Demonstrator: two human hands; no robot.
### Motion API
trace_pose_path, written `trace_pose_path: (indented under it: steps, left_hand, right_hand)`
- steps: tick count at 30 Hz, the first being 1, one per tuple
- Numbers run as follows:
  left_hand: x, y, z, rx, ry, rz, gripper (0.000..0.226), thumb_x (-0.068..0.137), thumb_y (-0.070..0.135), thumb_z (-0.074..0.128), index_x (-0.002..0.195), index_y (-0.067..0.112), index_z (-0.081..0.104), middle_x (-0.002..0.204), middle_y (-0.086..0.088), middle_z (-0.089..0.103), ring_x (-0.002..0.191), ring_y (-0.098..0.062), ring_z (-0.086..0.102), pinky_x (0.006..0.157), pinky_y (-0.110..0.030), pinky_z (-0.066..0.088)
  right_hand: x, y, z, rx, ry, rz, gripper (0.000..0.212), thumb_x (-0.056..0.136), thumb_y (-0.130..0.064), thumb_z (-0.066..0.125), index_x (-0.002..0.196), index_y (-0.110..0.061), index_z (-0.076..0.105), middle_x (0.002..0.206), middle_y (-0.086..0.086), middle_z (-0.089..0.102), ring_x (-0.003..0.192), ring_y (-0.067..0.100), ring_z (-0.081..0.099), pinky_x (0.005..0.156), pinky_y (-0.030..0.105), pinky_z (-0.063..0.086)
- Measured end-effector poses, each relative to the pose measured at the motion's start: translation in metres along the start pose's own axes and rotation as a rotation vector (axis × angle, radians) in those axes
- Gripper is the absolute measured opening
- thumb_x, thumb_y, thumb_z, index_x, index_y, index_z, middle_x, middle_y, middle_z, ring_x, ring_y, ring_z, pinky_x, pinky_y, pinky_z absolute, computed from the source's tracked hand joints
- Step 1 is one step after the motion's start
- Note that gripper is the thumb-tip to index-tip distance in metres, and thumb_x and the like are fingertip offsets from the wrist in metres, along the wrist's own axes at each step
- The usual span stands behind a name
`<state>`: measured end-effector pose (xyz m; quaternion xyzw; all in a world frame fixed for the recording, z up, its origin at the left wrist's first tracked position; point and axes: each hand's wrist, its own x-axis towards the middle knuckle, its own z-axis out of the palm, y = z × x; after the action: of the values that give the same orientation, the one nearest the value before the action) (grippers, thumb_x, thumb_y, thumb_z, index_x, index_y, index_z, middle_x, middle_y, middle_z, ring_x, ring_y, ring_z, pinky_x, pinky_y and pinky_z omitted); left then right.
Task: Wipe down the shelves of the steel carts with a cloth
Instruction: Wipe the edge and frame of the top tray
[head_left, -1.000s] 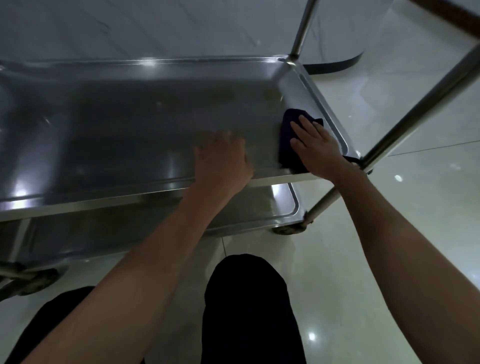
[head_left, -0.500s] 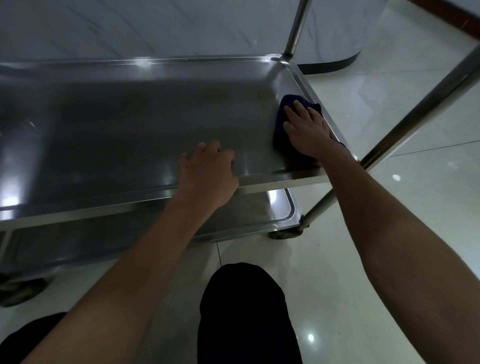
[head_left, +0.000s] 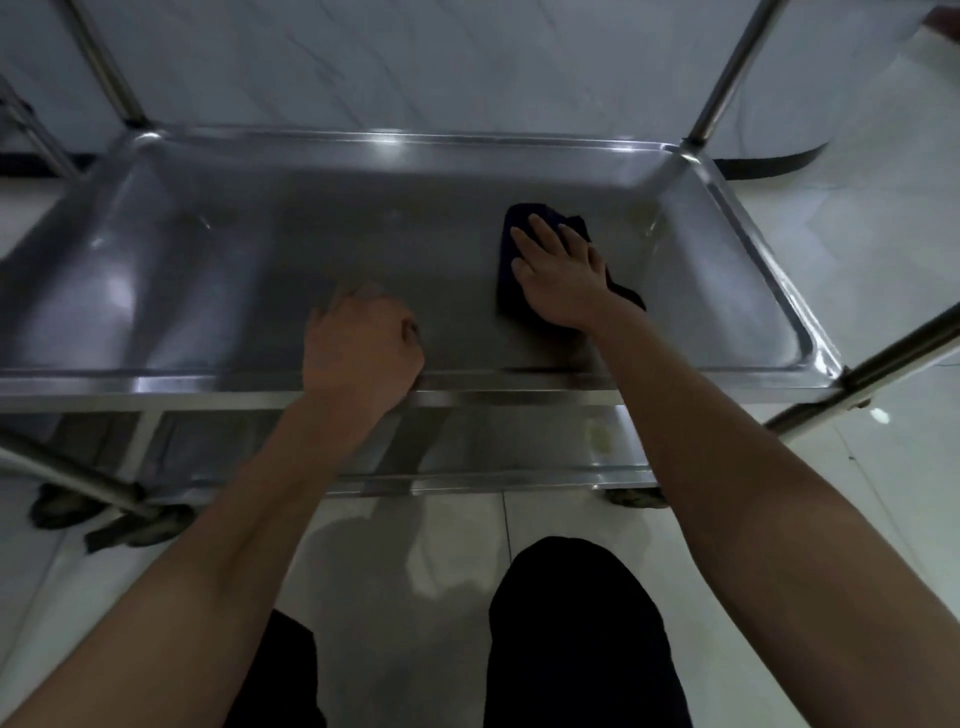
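Observation:
A steel cart's middle shelf (head_left: 234, 249) lies in front of me, a shallow tray with raised rims. My right hand (head_left: 558, 273) presses flat on a dark blue cloth (head_left: 519, 218) right of the shelf's middle; most of the cloth is hidden under the palm. My left hand (head_left: 361, 348) rests on the shelf's near rim (head_left: 156, 387), fingers curled over it. A lower shelf (head_left: 519, 452) shows beneath the near rim.
Four steel posts rise at the shelf's corners, one at the back right (head_left: 727, 73) and one at the front right (head_left: 904, 348). Castor wheels (head_left: 636, 499) sit on the pale tiled floor (head_left: 857, 218). My dark-trousered knees (head_left: 576, 623) are below the cart.
My right hand has slid the cloth leftward from the shelf's right edge toward the middle. The view has shifted left, showing more of the shelf. The left hand has stayed on the near rim.

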<state>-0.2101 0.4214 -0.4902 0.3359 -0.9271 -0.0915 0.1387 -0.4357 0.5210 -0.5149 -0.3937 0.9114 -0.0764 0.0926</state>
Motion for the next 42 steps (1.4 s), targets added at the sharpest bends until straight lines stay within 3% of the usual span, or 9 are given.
trace_pose_path:
  steps: [8, 12, 16, 22, 26, 30, 34, 39, 42]
  left_hand:
    - [-0.007, -0.027, 0.004, -0.107, -0.016, -0.006, 0.03, 0.086, 0.015, 0.05, 0.097, 0.019, 0.078, 0.103, -0.002, 0.072, 0.097, -0.027, 0.064, 0.081, -0.041, 0.054]
    - [-0.009, -0.03, 0.009, -0.169, 0.041, 0.014, 0.032, 0.088, 0.013, 0.052, 0.105, 0.021, 0.078, 0.11, 0.002, 0.071, 0.101, -0.023, 0.063, 0.083, -0.033, 0.047]
    - [-0.005, -0.023, 0.011, -0.155, 0.037, 0.006, 0.028, 0.09, 0.017, 0.049, 0.097, 0.017, 0.077, 0.104, 0.0, 0.068, 0.098, -0.022, 0.061, 0.083, -0.034, 0.046]
    - [-0.001, 0.012, 0.01, -0.091, 0.031, 0.014, 0.023, 0.091, 0.02, 0.048, 0.079, 0.012, 0.066, 0.093, -0.006, 0.064, 0.097, -0.027, 0.056, 0.083, -0.041, 0.045]
    - [0.005, 0.059, 0.022, -0.133, -0.038, 0.151, 0.025, 0.092, 0.026, 0.047, 0.098, 0.021, 0.071, 0.101, -0.001, 0.066, 0.1, -0.024, 0.058, 0.085, -0.038, 0.041]
    - [0.008, 0.105, 0.034, -0.185, -0.142, 0.221, 0.03, 0.095, 0.031, 0.046, 0.111, 0.024, 0.07, 0.112, 0.001, 0.062, 0.105, -0.022, 0.058, 0.091, -0.04, 0.04]
    - [0.007, 0.12, 0.045, -0.122, -0.15, 0.186, 0.029, 0.096, 0.032, 0.046, 0.099, 0.02, 0.072, 0.108, -0.002, 0.063, 0.101, -0.025, 0.06, 0.093, -0.046, 0.048]
    - [0.003, 0.12, 0.054, -0.095, -0.084, 0.19, 0.031, 0.097, 0.036, 0.047, 0.107, 0.023, 0.073, 0.116, 0.002, 0.063, 0.109, -0.021, 0.059, 0.101, -0.046, 0.043]
    - [0.002, 0.119, 0.058, -0.113, -0.035, 0.179, 0.028, 0.095, 0.034, 0.051, 0.105, 0.025, 0.075, 0.116, 0.004, 0.064, 0.109, -0.021, 0.06, 0.099, -0.042, 0.043]
  right_hand:
    - [0.024, -0.11, 0.024, 0.05, -0.049, -0.217, 0.054, 0.104, -0.046, 0.018, 0.157, -0.039, 0.013, 0.167, -0.013, -0.004, 0.153, 0.025, -0.007, 0.119, 0.052, -0.003]
    - [0.028, -0.117, 0.025, 0.056, -0.043, -0.247, 0.054, 0.104, -0.044, 0.017, 0.158, -0.037, 0.013, 0.167, -0.013, -0.004, 0.153, 0.023, -0.006, 0.12, 0.05, -0.002]
    - [0.026, -0.104, 0.024, 0.068, -0.032, -0.255, 0.055, 0.104, -0.045, 0.015, 0.158, -0.035, 0.012, 0.167, -0.013, -0.004, 0.153, 0.02, -0.007, 0.121, 0.047, -0.001]
    - [0.022, -0.049, 0.016, 0.045, -0.012, -0.155, 0.056, 0.103, -0.046, 0.015, 0.158, -0.036, 0.009, 0.167, -0.013, -0.006, 0.153, 0.021, -0.007, 0.121, 0.048, 0.001]
    - [0.016, 0.005, 0.003, 0.002, 0.006, -0.097, 0.054, 0.107, -0.041, 0.017, 0.159, -0.028, 0.012, 0.167, -0.006, -0.006, 0.154, 0.023, -0.007, 0.123, 0.047, 0.002]
    - [0.005, 0.064, -0.01, -0.148, 0.054, -0.153, 0.045, 0.108, -0.025, 0.02, 0.143, -0.004, 0.042, 0.167, 0.012, 0.007, 0.154, 0.03, -0.007, 0.124, 0.047, -0.003]
    - [-0.004, 0.123, -0.025, -0.22, 0.066, -0.021, 0.048, 0.108, -0.027, 0.023, 0.15, -0.008, 0.035, 0.168, 0.008, 0.003, 0.154, 0.027, -0.008, 0.124, 0.049, 0.002]
    - [-0.015, 0.172, -0.041, -0.194, 0.085, 0.133, 0.048, 0.106, -0.031, 0.027, 0.152, -0.019, 0.035, 0.168, 0.004, 0.006, 0.154, 0.027, -0.004, 0.123, 0.053, 0.006]
    - [-0.016, 0.191, -0.047, -0.212, 0.032, 0.174, 0.049, 0.106, -0.031, 0.024, 0.152, -0.015, 0.032, 0.168, 0.007, 0.001, 0.154, 0.029, -0.005, 0.122, 0.055, 0.007]
